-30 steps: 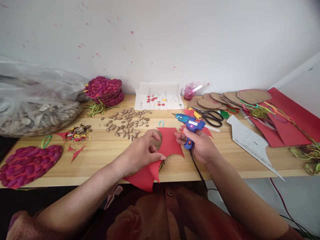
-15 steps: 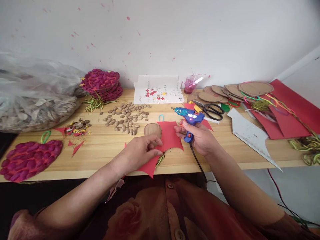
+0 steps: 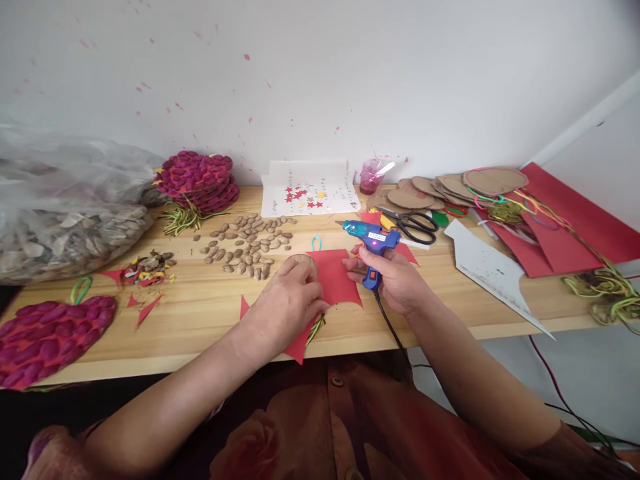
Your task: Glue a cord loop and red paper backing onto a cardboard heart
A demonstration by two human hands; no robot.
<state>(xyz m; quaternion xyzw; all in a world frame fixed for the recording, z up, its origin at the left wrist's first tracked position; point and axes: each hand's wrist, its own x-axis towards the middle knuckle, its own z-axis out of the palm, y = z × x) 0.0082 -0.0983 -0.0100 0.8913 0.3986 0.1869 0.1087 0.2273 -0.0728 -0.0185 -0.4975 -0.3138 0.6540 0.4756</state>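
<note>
My right hand (image 3: pixel 393 273) grips a blue hot glue gun (image 3: pixel 373 243). Its nozzle points left and its small light glows. My left hand (image 3: pixel 295 297) is closed over a sheet of red paper (image 3: pixel 340 277) with cut, curved edges. The curled fingers hide whatever is between them. A cardboard piece under this hand is now almost wholly covered. Beyond the hand lies a small turquoise loop (image 3: pixel 317 243). Green and yellow cord strands (image 3: pixel 315 328) stick out below the paper, near the table's front edge.
Loose brown seeds (image 3: pixel 250 243) lie behind my left hand. Black-handled scissors (image 3: pixel 417 227), cardboard ovals (image 3: pixel 495 181) and a grey-white board scrap (image 3: pixel 487 277) are to the right. A pink seed-covered piece (image 3: pixel 60 330) and a plastic bag (image 3: pixel 70 213) are at left.
My left hand's fingers have curled down over the cardboard piece, which showed beside them before. The glue gun stays in my right hand. The whole view has shifted slightly.
</note>
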